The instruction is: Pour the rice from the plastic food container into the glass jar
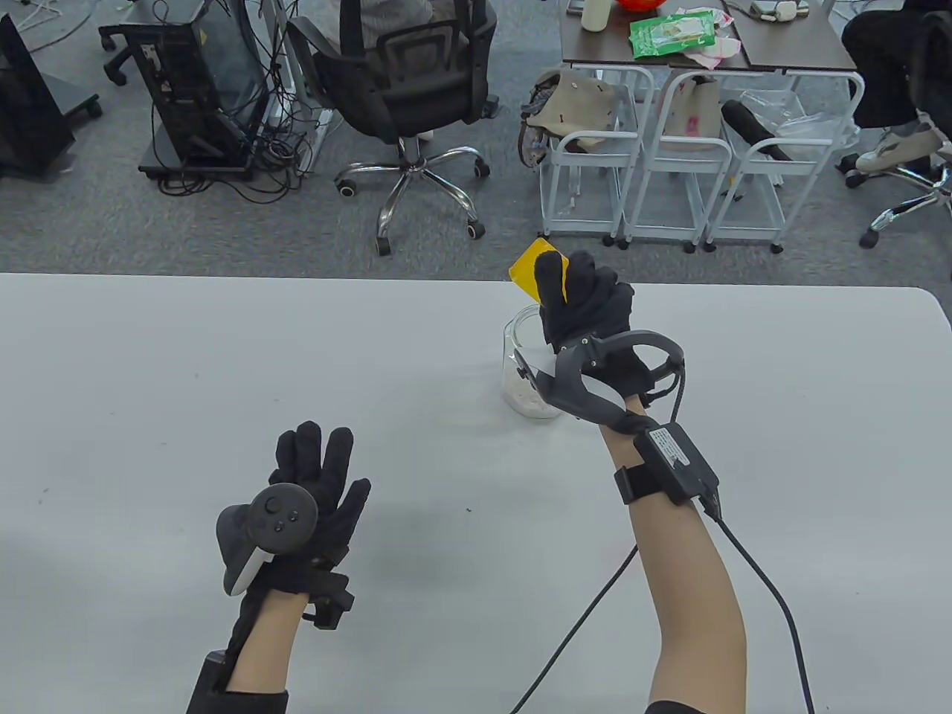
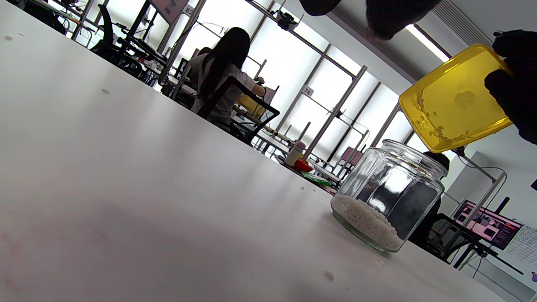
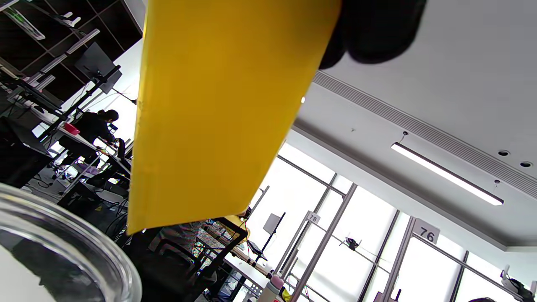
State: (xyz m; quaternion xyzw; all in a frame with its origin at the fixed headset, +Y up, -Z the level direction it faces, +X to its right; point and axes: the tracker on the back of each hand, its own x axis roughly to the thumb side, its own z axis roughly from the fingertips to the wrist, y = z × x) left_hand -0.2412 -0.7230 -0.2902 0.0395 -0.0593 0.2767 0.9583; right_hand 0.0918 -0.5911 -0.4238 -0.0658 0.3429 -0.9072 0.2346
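Right hand (image 1: 587, 305) grips yellow plastic food container (image 2: 455, 105), tipped steeply over the glass jar (image 2: 388, 195) mouth; a few grains cling inside its lower edge. Rice (image 2: 369, 222) already lies in the jar bottom. Left hand (image 1: 312, 483) rests open, fingers spread, holding nothing, above the counter (image 1: 223, 372), well apart from the jar. Risk: the jar stands unheld, so a bump from the container rim could shift or tip it, and the last grains may fall past the mouth.
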